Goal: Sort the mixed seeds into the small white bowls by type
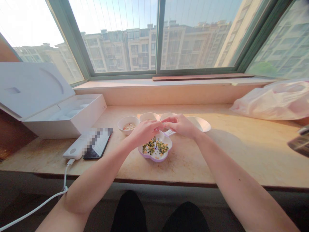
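Note:
My left hand (149,129) and my right hand (179,125) meet over the far side of a purple-and-white scalloped dish (152,157). The fingertips of both are drawn together in a pinch, nearly touching; whatever they hold is too small to make out. Mixed beans (155,146), green, yellow and dark, lie inside the dish, whose handle (169,132) points away under my right hand. Behind my hands stand small white bowls: one at left (122,124) with pale and reddish bits in it, two in the middle (147,116) (166,115) partly hidden, and a wider one (205,125) at right.
An open white box (50,127) is at the left of the stone-look counter (241,145). Nearby lie a phone (101,146) and a white power bank (74,148) with a cable (45,202). A plastic bag (272,101) sits at far right, below the window.

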`<state>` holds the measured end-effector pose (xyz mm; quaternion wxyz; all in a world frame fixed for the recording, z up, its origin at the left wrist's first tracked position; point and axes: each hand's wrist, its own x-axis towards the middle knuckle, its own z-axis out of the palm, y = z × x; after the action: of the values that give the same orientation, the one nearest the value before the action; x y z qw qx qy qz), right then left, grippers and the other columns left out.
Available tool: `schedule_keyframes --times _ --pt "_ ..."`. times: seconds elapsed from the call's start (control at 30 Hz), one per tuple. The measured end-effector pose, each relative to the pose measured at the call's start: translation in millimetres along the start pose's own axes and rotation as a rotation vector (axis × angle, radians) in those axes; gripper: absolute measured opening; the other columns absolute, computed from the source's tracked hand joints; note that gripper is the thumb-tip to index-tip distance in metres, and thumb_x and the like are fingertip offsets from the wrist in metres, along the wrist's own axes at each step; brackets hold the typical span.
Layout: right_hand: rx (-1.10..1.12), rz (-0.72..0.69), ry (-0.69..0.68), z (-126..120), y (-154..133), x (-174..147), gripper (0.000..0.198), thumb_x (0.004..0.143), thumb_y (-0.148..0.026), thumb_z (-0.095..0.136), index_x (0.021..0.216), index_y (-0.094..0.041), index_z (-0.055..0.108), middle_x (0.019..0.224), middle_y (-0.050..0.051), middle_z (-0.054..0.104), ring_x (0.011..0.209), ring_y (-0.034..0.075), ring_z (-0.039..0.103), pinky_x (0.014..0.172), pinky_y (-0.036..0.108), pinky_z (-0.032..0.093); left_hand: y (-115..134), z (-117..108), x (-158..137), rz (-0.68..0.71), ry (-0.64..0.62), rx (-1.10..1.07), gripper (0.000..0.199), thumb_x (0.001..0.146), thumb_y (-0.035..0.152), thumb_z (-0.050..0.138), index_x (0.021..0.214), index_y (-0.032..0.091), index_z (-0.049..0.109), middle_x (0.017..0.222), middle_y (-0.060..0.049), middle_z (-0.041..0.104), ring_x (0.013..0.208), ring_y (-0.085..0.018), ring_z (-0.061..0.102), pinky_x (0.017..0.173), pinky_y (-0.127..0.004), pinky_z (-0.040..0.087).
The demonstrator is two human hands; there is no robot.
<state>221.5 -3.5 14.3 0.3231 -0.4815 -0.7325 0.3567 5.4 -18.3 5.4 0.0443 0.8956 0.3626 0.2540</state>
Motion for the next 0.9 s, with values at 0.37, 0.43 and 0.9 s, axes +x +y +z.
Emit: schedule_keyframes --times 0.37,0.43,0.9 --pt "0.256 0.019 -0.255 17 7 1 0.05 0.071 -0.064 0.08 0.068 -0.016 0.065 0.055 -0.003 0.051 0.051 0.009 0.042 0.052 0.026 0.034 -6 6 1 0.061 0.155 -0.041 0.009 0.093 0.014 0.067 0.085 0.019 0.068 0.084 0.0 0.07 0.078 -0.014 0.063 0.072 -0.026 0.047" --pt "0.233 0.016 -0.262 17 7 1 0.05 0.072 -0.063 0.08 0.065 -0.016 0.064 0.054 -0.003 0.05 0.051 0.009 0.041 0.053 0.026 0.034 -6 6 1 0.088 0.122 -0.015 0.009 0.094 0.015 0.066 0.086 0.019 0.068 0.086 0.0 0.07 0.079 -0.014 0.064 0.073 -0.027 0.048" --pt "-0.562 -0.004 0.345 -36 17 4 0.025 0.088 -0.031 0.053 0.076 -0.018 0.07 0.081 0.008 0.074 0.076 0.02 0.062 0.068 0.03 0.04 8 -13 -7 0.017 -0.391 0.102 0.018 0.089 0.016 0.057 0.099 0.019 0.071 0.102 -0.006 0.072 0.091 -0.021 0.07 0.076 -0.03 0.053"
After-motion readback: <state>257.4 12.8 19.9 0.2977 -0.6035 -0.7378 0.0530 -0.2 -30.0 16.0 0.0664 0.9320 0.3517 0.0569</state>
